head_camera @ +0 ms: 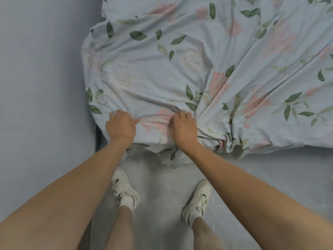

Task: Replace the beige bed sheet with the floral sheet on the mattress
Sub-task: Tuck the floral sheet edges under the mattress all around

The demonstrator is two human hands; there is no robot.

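I'm standing at the end of the bed with the floral sheet [180, 60] spread over the mattress, and both hands are on it near the edge. My left hand [121, 125] is clenched around a fold of the cloth, thumb pointing inward; my right hand [183, 126] has bunched up a ridge of fabric — creases fan out from it across the bed. A loose flap of the sheet hangs off the edge down toward the floor [162, 186], just above my shoes. I can't see any beige sheet from here, so it looks like that one is already off.

What worries me now: the sheet is badly gathered on my right, and if I pull hard from this spot the far side could slide toward me and leave the mattress bare up there. The corner by the wall [36, 87] is rounded and looks only loosely covered — one uneven tug and it may pop off. And that dangling flap could end up under my feet.
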